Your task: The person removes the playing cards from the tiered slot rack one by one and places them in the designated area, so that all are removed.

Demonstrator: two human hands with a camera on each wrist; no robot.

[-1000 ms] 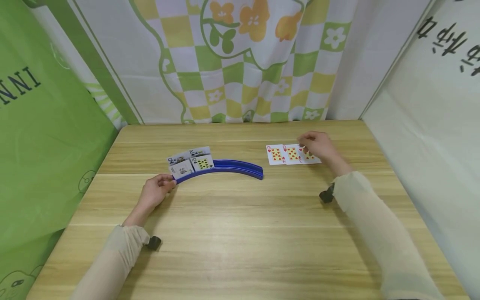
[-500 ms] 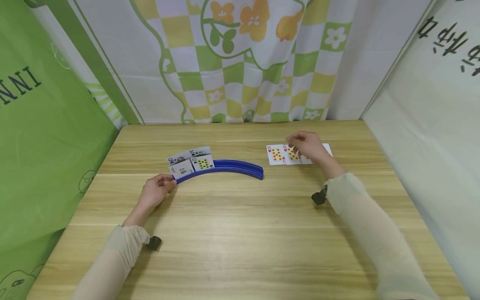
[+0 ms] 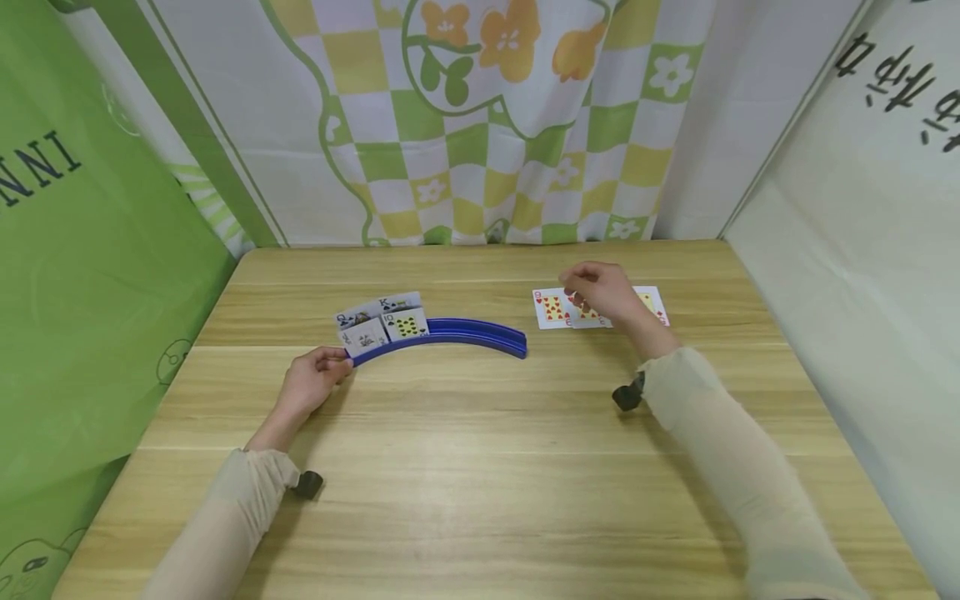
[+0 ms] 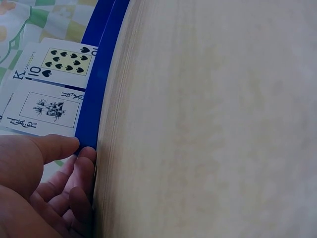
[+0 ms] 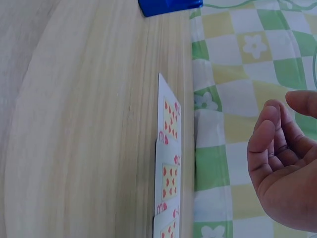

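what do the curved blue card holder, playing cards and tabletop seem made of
Card holder: probably plastic, smooth and glossy, with highlights along its edges. Playing cards: likely printed paper card, possibly coated; edges look thin. Tabletop: satin-looking wood or laminate, judging by grain and soft sheen.

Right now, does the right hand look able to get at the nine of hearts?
Probably yes: the right hand hovers close by, its fingers look empty, and the nine of hearts shows its left edge uncovered in the head view.
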